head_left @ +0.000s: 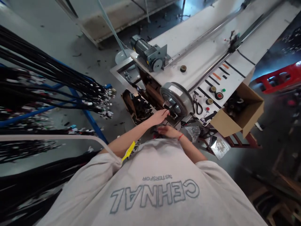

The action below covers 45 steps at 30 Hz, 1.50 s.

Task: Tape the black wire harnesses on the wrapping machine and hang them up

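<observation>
Fingers (pixel 166 112) of two hands (pixel 160 117) near one large wheel (pixel 183 99)

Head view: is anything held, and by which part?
Cannot tell: the left hand is at the wheel, grip unclear; the right hand is blurred.
</observation>
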Motion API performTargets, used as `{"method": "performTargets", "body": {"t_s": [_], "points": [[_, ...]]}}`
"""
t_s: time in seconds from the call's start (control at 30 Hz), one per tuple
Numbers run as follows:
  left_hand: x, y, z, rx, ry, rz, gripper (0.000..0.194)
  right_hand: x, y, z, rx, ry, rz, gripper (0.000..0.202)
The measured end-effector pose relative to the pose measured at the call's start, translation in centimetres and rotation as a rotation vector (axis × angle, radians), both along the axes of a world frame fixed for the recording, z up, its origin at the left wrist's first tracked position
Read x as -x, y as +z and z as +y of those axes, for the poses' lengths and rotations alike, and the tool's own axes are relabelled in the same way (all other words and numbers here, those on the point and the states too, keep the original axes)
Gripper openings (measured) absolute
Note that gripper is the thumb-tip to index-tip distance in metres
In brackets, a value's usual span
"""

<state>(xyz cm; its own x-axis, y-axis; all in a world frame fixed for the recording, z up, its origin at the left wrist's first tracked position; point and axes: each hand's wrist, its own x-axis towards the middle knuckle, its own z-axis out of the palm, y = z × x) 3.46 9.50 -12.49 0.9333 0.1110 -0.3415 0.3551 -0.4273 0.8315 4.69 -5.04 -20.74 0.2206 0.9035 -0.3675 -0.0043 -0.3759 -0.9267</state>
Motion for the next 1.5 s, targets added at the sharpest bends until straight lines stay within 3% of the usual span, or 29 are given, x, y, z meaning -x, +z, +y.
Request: {"method": "performTargets", "body": {"t_s": [0.17,0.37,0.5,0.57,0.67,0.77,0.87,0.97,1.17,1.33,1.5], "points": [[3.1,0.4,0.6,-0.114,-0.036,-0.068,0.034,-3.8,1.5,-1.2,-0.055,-0.515,0.437,0.031],[8.2,0.3,1.0,-0.106,-0.022,-0.051,0.039,-4.7,5.5,1.6,-0.268,-0.818,0.702,0.026],[12.2,-0.5,2.5,0.084,0.011,0.057,0.054,-5.8,8.0,3.4,-0.385,-1.038,0.82,0.008],[13.9,-0.9,3.7,0.25,0.011,0.221,0.065,-5.5,8.9,4.1,-0.398,-1.096,0.871,0.028],[15.4,-1.2,5.7,0.396,-0.016,0.385,0.074,-2.8,9.8,4.6,-0.285,-1.013,0.958,0.05],[15.4,-1.3,7.1,0.4,-0.087,0.439,0.065,0.8,9.8,4.8,-0.117,-0.783,1.034,0.057],[15.3,-1.2,7.6,0.409,-0.171,0.492,0.053,2.3,9.7,5.2,-0.112,-0.643,1.013,0.064],[16.4,-0.2,7.9,0.507,-0.077,0.376,0.046,0.7,10.2,5.7,-0.194,-0.729,0.91,0.067],[19.2,2.2,7.4,0.565,0.15,0.233,0.041,-2.7,10.6,6.9,-0.165,-0.815,0.829,0.058],[19.3,2.1,6.1,0.54,0.219,0.176,0.037,-4.6,9.9,6.0,-0.24,-0.799,0.75,0.053],[21.0,1.8,7.1,0.522,0.265,0.237,0.042,-7.2,9.5,4.9,-0.311,-0.89,0.728,0.04]]}}
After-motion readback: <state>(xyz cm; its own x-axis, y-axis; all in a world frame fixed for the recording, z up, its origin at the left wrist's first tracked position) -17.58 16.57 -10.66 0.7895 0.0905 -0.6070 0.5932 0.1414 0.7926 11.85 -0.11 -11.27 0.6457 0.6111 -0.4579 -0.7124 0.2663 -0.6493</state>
